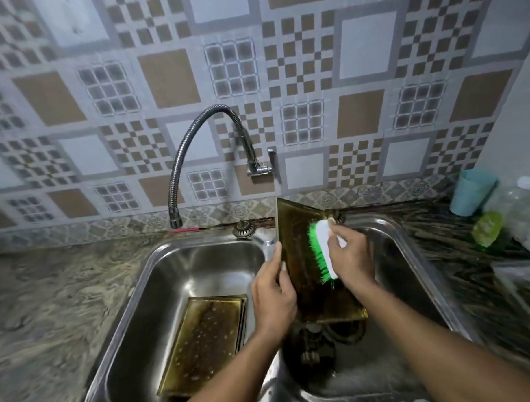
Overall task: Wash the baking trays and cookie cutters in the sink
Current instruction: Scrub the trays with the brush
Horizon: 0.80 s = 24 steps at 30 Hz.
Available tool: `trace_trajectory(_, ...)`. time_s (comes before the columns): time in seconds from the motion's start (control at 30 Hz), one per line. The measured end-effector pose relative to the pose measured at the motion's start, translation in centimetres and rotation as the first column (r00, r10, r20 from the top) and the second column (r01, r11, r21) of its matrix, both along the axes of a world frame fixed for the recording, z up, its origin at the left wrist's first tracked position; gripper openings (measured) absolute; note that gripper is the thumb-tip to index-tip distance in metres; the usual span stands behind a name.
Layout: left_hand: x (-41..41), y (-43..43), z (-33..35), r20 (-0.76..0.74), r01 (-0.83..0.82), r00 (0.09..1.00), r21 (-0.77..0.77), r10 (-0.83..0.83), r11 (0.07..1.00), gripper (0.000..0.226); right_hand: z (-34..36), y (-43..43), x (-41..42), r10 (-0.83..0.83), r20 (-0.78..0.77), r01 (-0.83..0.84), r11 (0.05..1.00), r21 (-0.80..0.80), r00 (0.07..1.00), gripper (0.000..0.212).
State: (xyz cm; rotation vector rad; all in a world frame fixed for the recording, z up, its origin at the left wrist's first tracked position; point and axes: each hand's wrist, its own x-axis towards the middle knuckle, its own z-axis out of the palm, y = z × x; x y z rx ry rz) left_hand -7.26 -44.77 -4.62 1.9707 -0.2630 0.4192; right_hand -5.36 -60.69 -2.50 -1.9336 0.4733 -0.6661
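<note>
A brownish-gold baking tray stands tilted on edge over the right basin of the steel double sink. My left hand grips its left edge. My right hand holds a white scrub brush with green bristles, the bristles pressed against the tray's face. Other trays lie flat and wet in the left basin, stacked. Dark small objects, possibly cookie cutters, sit at the bottom of the right basin below the held tray, too blurred to tell apart.
A flexible metal faucet arches from the tiled wall over the left basin, with no water running. A teal cup, a green-capped bottle and a clear bottle stand on the right counter. Mottled stone counter extends left.
</note>
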Motion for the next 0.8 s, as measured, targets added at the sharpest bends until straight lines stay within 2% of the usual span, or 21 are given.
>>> trace_trajectory(0.07,0.4,0.4,-0.2,-0.023,-0.006,1.0,-0.024,0.005,1.0,0.05,-0.6,1.7,-1.0,-0.021,-0.011,0.021,1.0,0.009,1.0,0.027)
trace_trajectory(0.17,1.8,1.7,-1.0,-0.104,-0.055,0.993,-0.035,0.051,0.998,0.05,-2.4,5.7,-3.0,0.15,0.065,-0.141,0.982,-0.128,0.987,0.028)
trace_trajectory(0.3,2.3,3.7,-1.7,-0.118,-0.027,0.993,-0.046,0.022,0.999,0.048,-4.4,4.3,-3.2,-0.065,-0.123,0.065,0.998,-0.004,0.99,0.027)
trace_trajectory(0.4,3.6,4.7,-2.0,-0.124,-0.025,0.992,-0.03,0.021,0.999,0.046,-4.2,8.3,-4.6,0.08,-0.026,-0.082,0.993,-0.081,0.996,0.028)
trace_trajectory(0.43,3.8,5.1,-2.2,-0.136,-0.017,0.991,-0.035,0.013,0.999,0.046,-4.6,8.3,-4.6,0.078,-0.022,-0.079,0.993,-0.084,0.997,0.028)
trace_trajectory(0.53,3.6,6.4,-2.6,-0.146,0.001,0.989,-0.062,-0.01,0.998,0.045,-5.6,6.5,-3.4,-0.11,-0.144,0.115,0.993,0.026,0.983,0.027)
trace_trajectory(0.57,3.7,6.7,-2.6,-0.138,0.006,0.99,-0.068,-0.015,0.998,0.045,-5.7,7.4,-3.1,-0.122,-0.124,0.128,0.991,0.043,0.985,0.027)
trace_trajectory(0.67,4.6,7.7,-2.8,-0.164,-0.021,0.986,-0.075,0.008,0.997,0.044,-5.5,12.1,-3.4,0.06,-0.003,-0.06,0.995,-0.075,0.998,0.029)
trace_trajectory(0.7,4.6,8.4,-3.0,-0.173,-0.023,0.985,-0.081,0.009,0.996,0.044,-5.9,12.0,-3.6,0.067,-0.002,-0.067,0.994,-0.089,0.998,0.029)
trace_trajectory(0.8,3.7,9.6,-3.1,-0.181,-0.003,0.983,-0.098,-0.015,0.995,0.043,-6.4,9.3,-3.4,-0.124,-0.204,0.124,0.992,-0.014,0.971,0.03)
